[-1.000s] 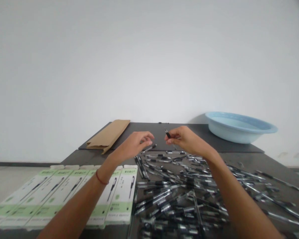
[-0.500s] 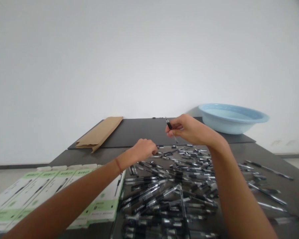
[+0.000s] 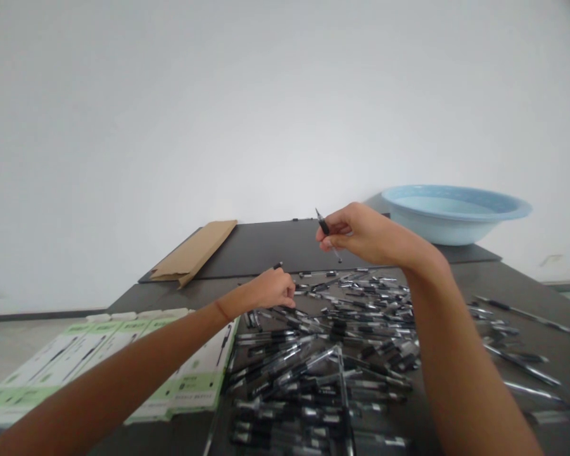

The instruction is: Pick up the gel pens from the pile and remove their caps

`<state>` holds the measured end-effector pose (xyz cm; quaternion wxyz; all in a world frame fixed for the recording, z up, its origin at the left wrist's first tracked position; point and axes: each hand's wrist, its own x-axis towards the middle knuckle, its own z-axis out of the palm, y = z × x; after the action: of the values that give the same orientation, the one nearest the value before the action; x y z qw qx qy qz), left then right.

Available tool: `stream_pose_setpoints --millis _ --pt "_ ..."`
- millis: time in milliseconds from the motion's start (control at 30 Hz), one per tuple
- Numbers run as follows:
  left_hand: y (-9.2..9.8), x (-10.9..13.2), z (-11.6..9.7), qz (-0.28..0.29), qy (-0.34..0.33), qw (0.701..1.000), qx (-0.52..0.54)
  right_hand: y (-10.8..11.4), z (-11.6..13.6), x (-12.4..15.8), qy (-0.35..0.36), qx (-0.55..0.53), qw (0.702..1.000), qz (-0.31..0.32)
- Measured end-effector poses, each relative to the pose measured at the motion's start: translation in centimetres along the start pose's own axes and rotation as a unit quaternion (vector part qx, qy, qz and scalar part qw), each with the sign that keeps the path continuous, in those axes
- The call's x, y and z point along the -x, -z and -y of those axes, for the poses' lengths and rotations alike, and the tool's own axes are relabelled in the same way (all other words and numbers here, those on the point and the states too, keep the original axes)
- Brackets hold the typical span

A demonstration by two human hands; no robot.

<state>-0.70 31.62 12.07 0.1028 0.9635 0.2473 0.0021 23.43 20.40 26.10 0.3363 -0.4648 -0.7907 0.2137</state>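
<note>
My right hand (image 3: 349, 231) is raised over the far side of the pile, its fingers closed round a clear gel pen (image 3: 323, 223). That pen has a black grip and a bare tip that points up and away to the left. Lower and to the left, my left hand (image 3: 273, 288) is closed just above the pile's far left part. A short dark pen end (image 3: 278, 265) sticks up past its knuckles; the rest is hidden by the hand. Beneath both hands spreads a loose heap of clear and black pens (image 3: 308, 367) on the dark table (image 3: 171, 297).
Green and white pen boxes (image 3: 194, 386) lie in a row at the left, partly under my left forearm. A brown paper bag (image 3: 197, 250) lies flat at the back left. The light blue basin (image 3: 456, 218) stands at the back right. Behind the table is a white wall.
My left hand has turned and lifted slightly, and a dark pen end now shows above it. My right hand still grips its pen, slightly higher in view. The view has shifted a little.
</note>
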Motion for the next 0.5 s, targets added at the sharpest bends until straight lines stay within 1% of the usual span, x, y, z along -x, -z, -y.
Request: stream_pose_setpoints --millis 133,200,267,333,400,433,500 --pt "0.2 -0.4 -0.5 0.01 -0.021 1.0 0.017 -0.1 0.0 -0.1 0.003 -0.003 1.0 0.001" --pt "1.0 -0.2 -0.8 -0.003 -0.028 0.999 0.023 -0.2 -0.1 -0.1 0.002 -0.002 1.0 0.003" --pt "2.4 0.4 -1.4 -0.032 -0.031 0.998 0.035 -0.2 -0.3 -0.1 0.002 0.003 1.0 0.004" --pt "4.3 1.7 -2.4 -0.073 -0.029 0.996 0.048 -0.2 -0.5 -0.1 0.002 0.015 1.0 0.002" --pt "6.2 3.5 -3.9 -0.132 -0.017 0.988 0.084 -0.1 -0.6 0.0 0.004 0.034 0.999 0.0" --pt "7.1 4.5 -4.9 -0.17 -0.006 0.979 0.112 0.0 -0.4 0.0 0.006 0.044 0.999 0.0" --pt "8.5 6.5 -6.9 -0.272 0.022 0.928 0.255 0.2 0.0 0.3 0.015 0.065 0.998 0.003"
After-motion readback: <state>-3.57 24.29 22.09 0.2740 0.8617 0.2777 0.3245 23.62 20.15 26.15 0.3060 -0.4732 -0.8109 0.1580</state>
